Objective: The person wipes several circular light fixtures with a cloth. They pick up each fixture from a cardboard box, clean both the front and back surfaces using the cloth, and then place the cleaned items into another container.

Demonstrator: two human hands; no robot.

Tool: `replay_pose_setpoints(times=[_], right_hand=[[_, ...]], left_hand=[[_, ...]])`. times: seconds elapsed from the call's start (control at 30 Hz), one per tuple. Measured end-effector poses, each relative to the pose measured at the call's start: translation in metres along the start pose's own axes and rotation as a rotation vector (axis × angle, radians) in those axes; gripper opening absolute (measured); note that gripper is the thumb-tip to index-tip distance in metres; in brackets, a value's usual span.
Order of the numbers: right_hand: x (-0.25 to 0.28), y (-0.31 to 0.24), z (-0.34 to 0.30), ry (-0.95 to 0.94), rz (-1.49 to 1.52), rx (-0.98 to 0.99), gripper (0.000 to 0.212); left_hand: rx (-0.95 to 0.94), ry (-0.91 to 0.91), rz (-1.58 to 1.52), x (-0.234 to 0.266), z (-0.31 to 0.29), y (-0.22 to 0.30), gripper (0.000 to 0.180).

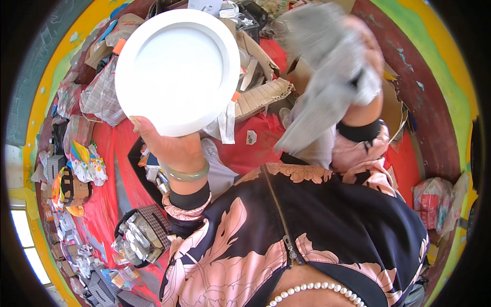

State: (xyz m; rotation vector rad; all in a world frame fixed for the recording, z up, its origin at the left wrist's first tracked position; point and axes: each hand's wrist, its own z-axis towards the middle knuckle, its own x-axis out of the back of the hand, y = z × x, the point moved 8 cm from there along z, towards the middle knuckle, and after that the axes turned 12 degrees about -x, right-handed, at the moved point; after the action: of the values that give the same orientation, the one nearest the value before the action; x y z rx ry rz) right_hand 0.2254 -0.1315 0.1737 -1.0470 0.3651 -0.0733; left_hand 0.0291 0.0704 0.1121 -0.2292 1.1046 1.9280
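My left hand (174, 148) is closed on the lower rim of a round white downlight (179, 71), raised in front of me. Its broad flat face is toward me, and small orange tabs stick out past the rim on two sides. The fingers behind the downlight are hidden; the thumb shows at its edge. Up to the right, my right hand (370, 48) is wrapped round a bunched grey cloth (319, 97). Both are smeared by motion, and the cloth hangs apart from the downlight.
An open cardboard box with a torn flap (263, 100) lies beyond the downlight. Red sheeting (105, 204) covers the ground. A checked container (158, 225) of small packets stands lower left, near piled boxes and bags. A clear bag of red packs (432, 204) sits at the right.
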Motion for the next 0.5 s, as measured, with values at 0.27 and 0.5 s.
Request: replay_pose_setpoints(times=[0.27, 0.5], right_hand=[[0.132, 0.012, -0.014, 0.406, -0.507, -0.224, 0.023], [0.096, -0.022, 0.009, 0.565, -0.918, 0.008, 0.018]], left_hand=[[-0.096, 0.075, -0.102, 0.025, 0.008, 0.014, 0.067], [-0.013, 0.101, -0.147, 0.028, 0.007, 0.008, 0.061]])
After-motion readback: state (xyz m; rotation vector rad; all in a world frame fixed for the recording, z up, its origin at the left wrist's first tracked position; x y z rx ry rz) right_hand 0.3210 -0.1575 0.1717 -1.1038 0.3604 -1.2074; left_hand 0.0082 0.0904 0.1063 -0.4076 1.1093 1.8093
